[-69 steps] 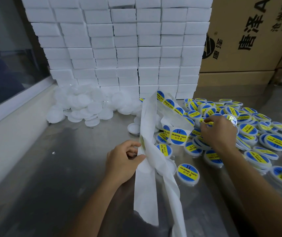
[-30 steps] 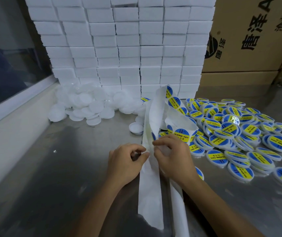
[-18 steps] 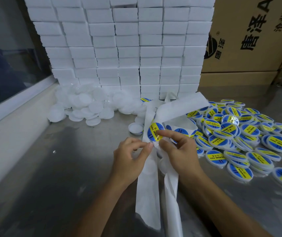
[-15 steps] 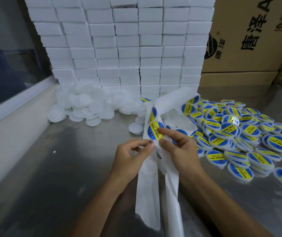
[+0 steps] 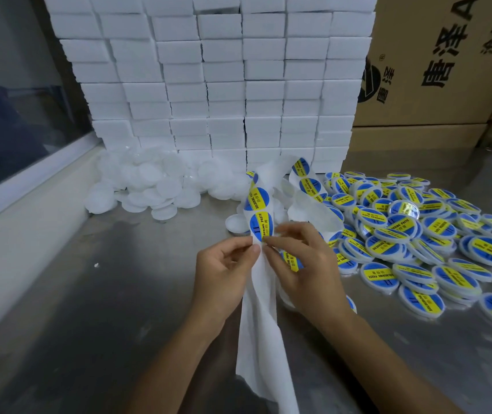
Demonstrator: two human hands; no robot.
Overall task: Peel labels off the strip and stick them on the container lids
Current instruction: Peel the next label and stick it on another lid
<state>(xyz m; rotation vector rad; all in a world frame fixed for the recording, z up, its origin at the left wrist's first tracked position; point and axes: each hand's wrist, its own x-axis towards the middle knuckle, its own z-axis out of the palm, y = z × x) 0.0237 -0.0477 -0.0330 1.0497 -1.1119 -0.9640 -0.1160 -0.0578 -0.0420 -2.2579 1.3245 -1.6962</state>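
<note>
Both hands pinch the strip (image 5: pixel 261 282) upright above the table (image 5: pixel 119 324): left hand (image 5: pixel 224 270) holds its edge, right hand (image 5: pixel 307 264) grips a label (image 5: pixel 261 224). Labelled lids (image 5: pixel 418 234) lie right of the strip, plain lids (image 5: pixel 149 186) to its left.

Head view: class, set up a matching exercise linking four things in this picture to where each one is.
Things:
1 label strip
2 plain lids
3 labelled lids
4 cardboard box

Places:
A back right
B heaped on the right of the table
C piled at the foot of the white blocks
D pinched by both hands

Pairs: 1-D, 2-C, 3-B, 4-A
</note>
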